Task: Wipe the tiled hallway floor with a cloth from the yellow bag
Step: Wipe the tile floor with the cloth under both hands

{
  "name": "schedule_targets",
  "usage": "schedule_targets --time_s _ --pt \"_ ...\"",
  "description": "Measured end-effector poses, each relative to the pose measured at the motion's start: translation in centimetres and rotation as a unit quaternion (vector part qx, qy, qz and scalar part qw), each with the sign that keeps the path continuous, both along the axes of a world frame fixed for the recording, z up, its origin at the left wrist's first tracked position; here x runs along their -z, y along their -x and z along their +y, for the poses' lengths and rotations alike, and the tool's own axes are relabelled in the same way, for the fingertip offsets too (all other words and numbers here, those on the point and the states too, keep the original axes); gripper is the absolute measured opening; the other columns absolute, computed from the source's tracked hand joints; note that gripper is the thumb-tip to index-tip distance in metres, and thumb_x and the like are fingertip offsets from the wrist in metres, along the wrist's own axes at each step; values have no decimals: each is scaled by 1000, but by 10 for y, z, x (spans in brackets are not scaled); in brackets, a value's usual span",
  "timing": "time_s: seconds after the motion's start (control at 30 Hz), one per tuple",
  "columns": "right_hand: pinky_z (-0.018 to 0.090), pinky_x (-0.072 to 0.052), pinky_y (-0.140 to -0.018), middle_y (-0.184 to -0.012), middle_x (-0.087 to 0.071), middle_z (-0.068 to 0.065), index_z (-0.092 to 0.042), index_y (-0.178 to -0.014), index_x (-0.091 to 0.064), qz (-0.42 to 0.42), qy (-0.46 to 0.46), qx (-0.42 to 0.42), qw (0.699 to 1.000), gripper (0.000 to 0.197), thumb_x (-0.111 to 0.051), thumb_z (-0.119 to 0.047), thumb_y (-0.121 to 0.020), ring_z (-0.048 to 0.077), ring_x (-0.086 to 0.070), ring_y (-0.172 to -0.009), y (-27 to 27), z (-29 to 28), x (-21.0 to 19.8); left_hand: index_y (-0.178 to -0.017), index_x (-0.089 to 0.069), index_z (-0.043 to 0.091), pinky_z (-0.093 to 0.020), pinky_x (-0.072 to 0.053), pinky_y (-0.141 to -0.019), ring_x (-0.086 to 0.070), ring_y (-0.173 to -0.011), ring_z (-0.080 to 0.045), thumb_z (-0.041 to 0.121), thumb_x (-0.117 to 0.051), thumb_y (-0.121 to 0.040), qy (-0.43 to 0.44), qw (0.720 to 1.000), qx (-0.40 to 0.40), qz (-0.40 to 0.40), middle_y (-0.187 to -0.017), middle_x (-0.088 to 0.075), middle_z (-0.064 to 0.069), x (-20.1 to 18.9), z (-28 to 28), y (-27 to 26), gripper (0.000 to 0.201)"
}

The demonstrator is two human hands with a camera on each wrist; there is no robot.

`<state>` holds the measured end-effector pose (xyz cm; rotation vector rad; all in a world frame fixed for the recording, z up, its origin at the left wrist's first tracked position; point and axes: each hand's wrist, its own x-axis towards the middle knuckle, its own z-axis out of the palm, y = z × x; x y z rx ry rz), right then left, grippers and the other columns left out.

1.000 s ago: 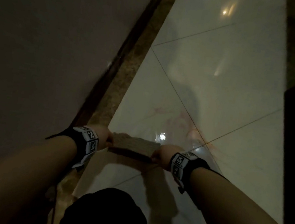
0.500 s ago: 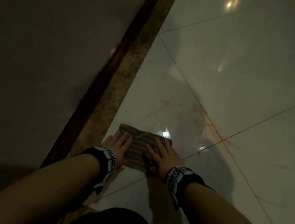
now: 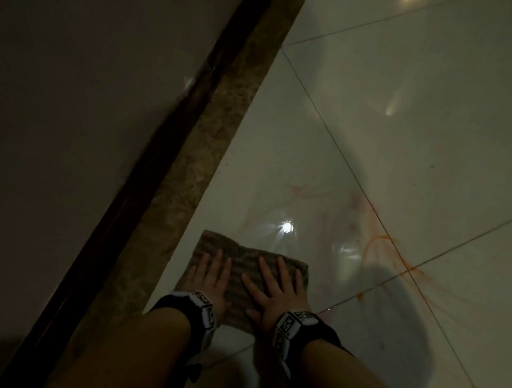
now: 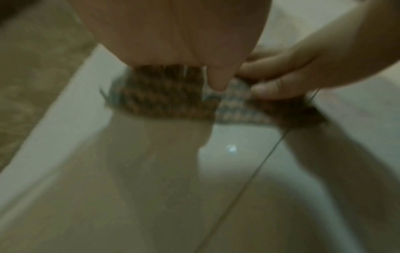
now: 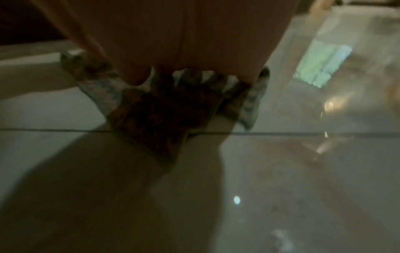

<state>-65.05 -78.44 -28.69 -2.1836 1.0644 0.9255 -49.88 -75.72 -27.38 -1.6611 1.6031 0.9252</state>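
Unmoved since earlier (one cloth (image 3: pixel 250 259)), two hands (image 3: pixel 212 277) flat.

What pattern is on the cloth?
Brown and pale checks on the cloth, clearest in the left wrist view.

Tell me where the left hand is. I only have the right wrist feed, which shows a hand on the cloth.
Observer: In the head view the left hand lies flat on the cloth, fingers straight, beside the right hand.
Operator: What's left of the cloth?
Observer: A brown speckled border strip runs along the wall. The cloth stops short of it, with pale tile showing between.
Operator: Any dirt ahead?
Observer: Orange streaks lie ahead and to the right of the cloth, around a grout crossing. The cloth does not cover them.
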Motion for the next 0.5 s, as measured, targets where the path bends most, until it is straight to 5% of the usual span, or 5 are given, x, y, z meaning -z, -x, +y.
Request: schedule_targets --time_s 0.1,0.23,0.3,0.4,0.5 --pt "51 27 -103 -134 43 -9 -51 -142 15 -20 14 29 999 61 -17 -61 -91 23 41 -126 -3 -9 10 -140 32 12 -44 7 -119 21 -145 -33 51 -33 -95 16 1000 12 -15 -153 34 -9 12 -13 -9 88" --pt "47 44 -85 -135 44 -8 -51 -126 30 -43 38 42 997 72 13 -69 -58 25 44 -122 -11 -39 19 -122 36 17 -48 16 -115 22 -145 -34 77 -22 -77 36 999 20 -11 -142 41 -3 25 -47 -25 95" --pt "47 48 -78 -134 46 -9 -50 -124 32 -41 39 44 997 73 13 -72 -57 25 44 -123 -14 -57 21 -126 36 18 -47 19 -111 22 -145 -34 82 -20 -69 39 999 22 -20 -148 37 -4 27 -65 -28 103" --pt "46 49 -77 -132 48 -9 -50 -124 32 -47 44 41 997 77 15 -82 -56 24 44 -124 -19 -83 21 -144 27 17 -47 10 -118 23 -144 -35 72 -35 -82 40 999 19 -24 -142 41 -1 27 -93 -32 103" --pt "46 47 -81 -132 47 -10 -52 -127 30 -54 48 66 995 77 15 -82 -58 23 45 -124 -25 -106 23 -147 22 18 -48 8 -119 22 -144 -37 70 -36 -83 64 997 30 -22 -154 32 -9 30 -123 -38 102"
